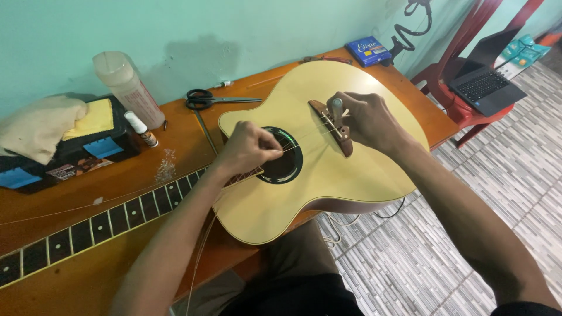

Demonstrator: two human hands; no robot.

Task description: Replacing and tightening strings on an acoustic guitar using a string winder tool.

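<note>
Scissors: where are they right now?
In the head view, the scissors lie on the table at the back, near the wall, just left of the guitar body's upper edge and right of the plastic bottle.

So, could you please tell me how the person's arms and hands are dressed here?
Both forearms are bare. The left hand and right hand wear no gloves, rings or watch that I can see. Only a dark sleeve edge shows on the right arm.

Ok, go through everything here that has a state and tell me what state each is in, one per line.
Guitar: lying flat on the table, strings mostly off.
Left hand: pinching a string taut.
Right hand: pressing a bridge pin.
Scissors: closed.
Laptop: open.
Bottle: upright, capped.
</note>
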